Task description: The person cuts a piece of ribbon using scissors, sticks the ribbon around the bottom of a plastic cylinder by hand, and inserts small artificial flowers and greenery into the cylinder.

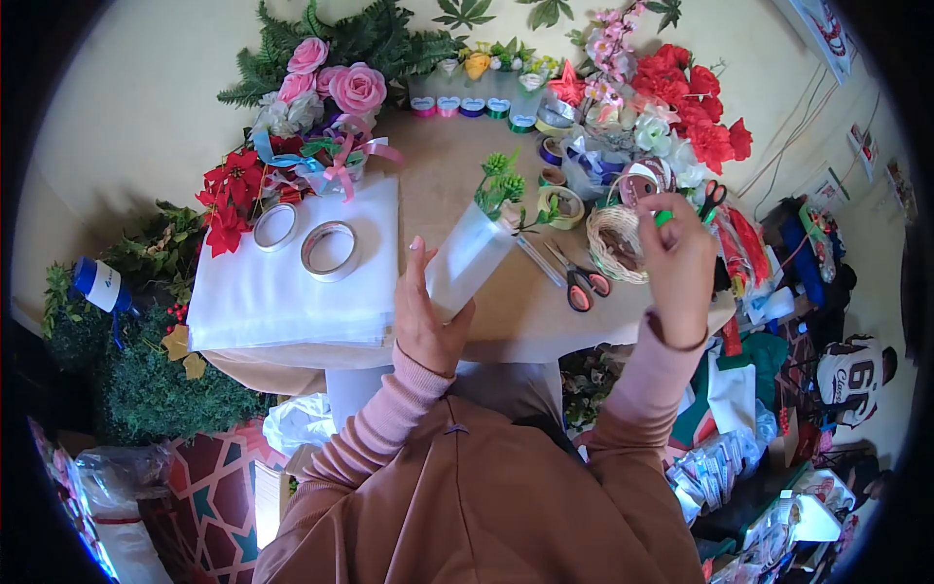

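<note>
A white translucent wrapped bundle (pixel 469 255) with green sprigs (pixel 501 178) at its top leans against my left hand (pixel 428 316), held between the thumb and the raised fingers. My right hand (pixel 673 255) is lifted over the table's right side, beside the wicker basket (pixel 615 243). Its fingers are curled together near a small green item (pixel 664 218); whether they grip it is hard to tell. Black-and-orange scissors (pixel 581 282) and a slim silver tool (pixel 541 261) lie between the hands.
White sheets (pixel 292 302) on the left bear two tape rolls (pixel 329 251). Pink roses (pixel 357 88), red flowers (pixel 681 97) and ribbon rolls (pixel 472 106) line the back of the brown-covered table (pixel 438 161). More scissors (pixel 713 199) stand at the right.
</note>
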Demonstrator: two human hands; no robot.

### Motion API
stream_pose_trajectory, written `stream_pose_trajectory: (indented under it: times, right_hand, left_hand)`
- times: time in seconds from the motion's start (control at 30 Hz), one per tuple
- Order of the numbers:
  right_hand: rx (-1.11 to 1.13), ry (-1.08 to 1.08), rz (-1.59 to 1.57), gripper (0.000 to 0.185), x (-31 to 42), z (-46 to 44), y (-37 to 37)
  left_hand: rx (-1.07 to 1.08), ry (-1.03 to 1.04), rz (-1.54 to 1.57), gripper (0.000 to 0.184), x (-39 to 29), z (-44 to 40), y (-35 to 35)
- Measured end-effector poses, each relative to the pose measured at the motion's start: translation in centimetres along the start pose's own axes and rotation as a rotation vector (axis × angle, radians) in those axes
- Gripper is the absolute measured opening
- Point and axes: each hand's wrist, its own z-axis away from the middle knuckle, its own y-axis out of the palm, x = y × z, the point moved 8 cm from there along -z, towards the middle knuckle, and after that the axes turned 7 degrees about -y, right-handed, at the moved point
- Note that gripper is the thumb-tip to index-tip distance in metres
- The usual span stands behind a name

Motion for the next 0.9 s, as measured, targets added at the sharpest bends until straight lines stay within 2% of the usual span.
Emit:
stream_pose_trajectory:
  times: [0.07,0.17,0.23,0.3,0.37,0.4,0.47,0.5,0.57,0.63,0.67,0.73,0.9]
  right_hand:
    - [0.001,0.044,0.089,0.006,-3.9,-0.4,0.7]
    - [0.076,-0.098,0.169,0.01,-7.2,-0.1,3.4]
    - [0.071,-0.1,0.161,0.01,-8.3,0.3,3.3]
    - [0.072,-0.096,0.15,0.011,-7.0,0.2,2.6]
    - [0.173,0.094,0.137,0.011,-5.8,-0.1,2.0]
    - [0.175,0.093,0.134,0.011,-4.8,-0.2,1.8]
    - [0.007,0.103,-0.197,0.01,-2.6,-0.2,0.7]
    - [0.009,0.098,-0.199,0.01,-1.4,-0.1,0.7]
    - [-0.119,-0.421,-0.296,0.013,5.2,0.5,-0.7]
    - [0.051,-0.69,-0.208,0.017,9.5,1.9,0.5]
    - [0.051,-0.691,-0.208,0.017,10.5,2.0,0.9]
    - [0.259,-0.785,-0.207,0.026,12.7,2.9,3.0]
    - [0.383,-0.867,-0.141,0.018,13.8,2.3,5.3]
  left_hand:
    - [0.0,0.051,-0.07,0.089,-0.6,0.1,0.1]
    - [0.012,0.094,-0.082,0.087,-1.4,0.2,0.4]
    - [0.047,0.104,-0.102,0.082,-1.5,0.3,0.7]
    - [0.077,0.12,-0.106,0.076,-1.5,0.5,1.1]
    - [0.085,0.129,-0.111,0.076,-1.5,0.6,1.3]
    - [0.091,0.141,-0.112,0.076,-1.6,0.6,1.4]
    - [0.096,0.133,-0.121,0.076,-1.7,0.6,1.5]
    - [0.103,0.127,-0.129,0.076,-1.7,0.6,1.5]
    - [0.111,0.116,-0.149,0.075,-1.8,0.7,1.6]
    - [0.123,0.108,-0.167,0.074,-1.7,0.8,1.8]
    - [0.108,0.109,-0.133,0.075,-1.6,0.9,1.8]
    - [0.09,0.109,-0.1,0.076,-1.5,1.0,1.7]
    - [0.104,0.142,-0.104,0.073,-1.5,1.2,1.7]
